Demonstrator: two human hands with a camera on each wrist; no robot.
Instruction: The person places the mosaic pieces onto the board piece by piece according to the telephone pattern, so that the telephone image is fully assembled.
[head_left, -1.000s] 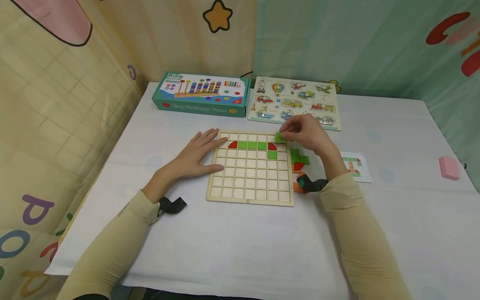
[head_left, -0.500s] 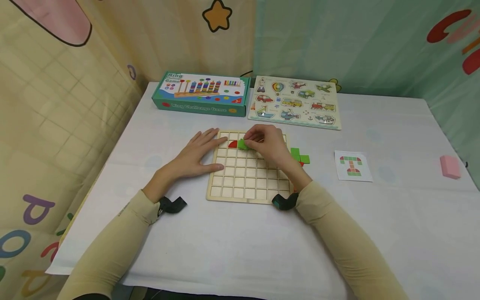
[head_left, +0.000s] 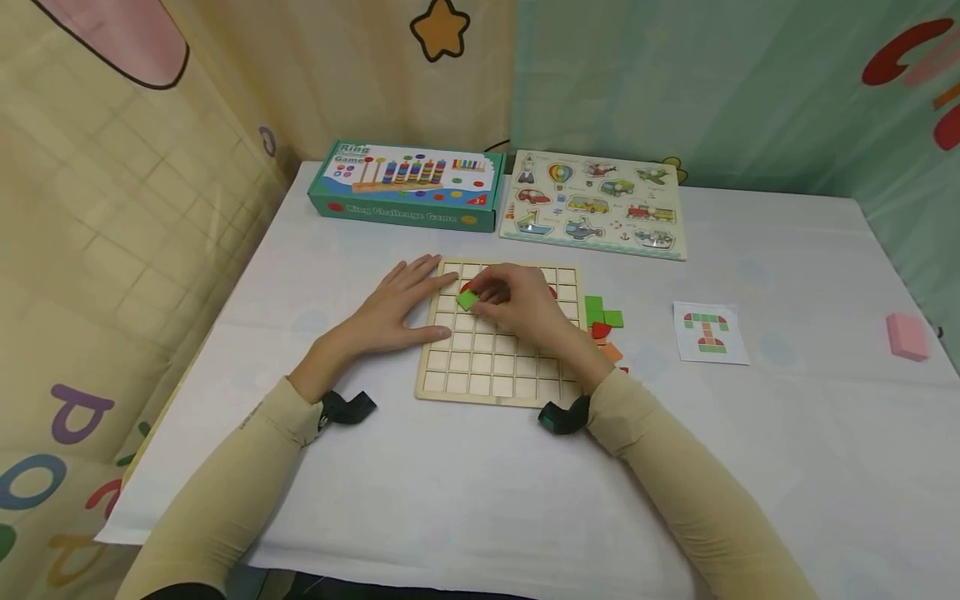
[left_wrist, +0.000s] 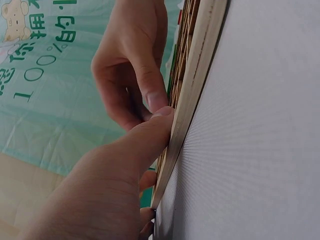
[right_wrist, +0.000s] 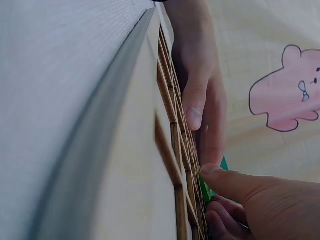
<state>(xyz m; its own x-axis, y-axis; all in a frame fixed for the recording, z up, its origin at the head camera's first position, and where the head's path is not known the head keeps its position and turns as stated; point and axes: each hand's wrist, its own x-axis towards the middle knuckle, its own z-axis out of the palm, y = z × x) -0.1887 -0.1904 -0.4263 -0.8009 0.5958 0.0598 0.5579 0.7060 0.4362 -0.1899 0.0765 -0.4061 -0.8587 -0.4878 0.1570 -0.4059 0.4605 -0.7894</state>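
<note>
A wooden grid board (head_left: 480, 385) lies flat on the white table. My left hand (head_left: 397, 312) rests with fingers spread on its left edge; in the left wrist view the thumb (left_wrist: 150, 132) touches the rim. Between thumb and fingers my right hand (head_left: 517, 304) pinches a green square tile (head_left: 467, 300), turned askew over the board's upper left cells. That green tile (right_wrist: 206, 190) also shows at the fingertips in the right wrist view. Part of a red quarter-round tile (head_left: 466, 287) peeks out just behind it. The right hand hides most of the upper row of tiles.
Right of the board lie loose green tiles (head_left: 594, 310), a red tile (head_left: 601, 331) and an orange tile (head_left: 611, 352). Farther right are a pattern card (head_left: 710, 333) and a pink block (head_left: 907, 337). A ring game box (head_left: 408, 187) and a picture puzzle (head_left: 592, 204) stand behind.
My right hand has carried a green tile from the board's upper right corner leftward across to the upper left cells. The left hand has stayed on the board's edge.
</note>
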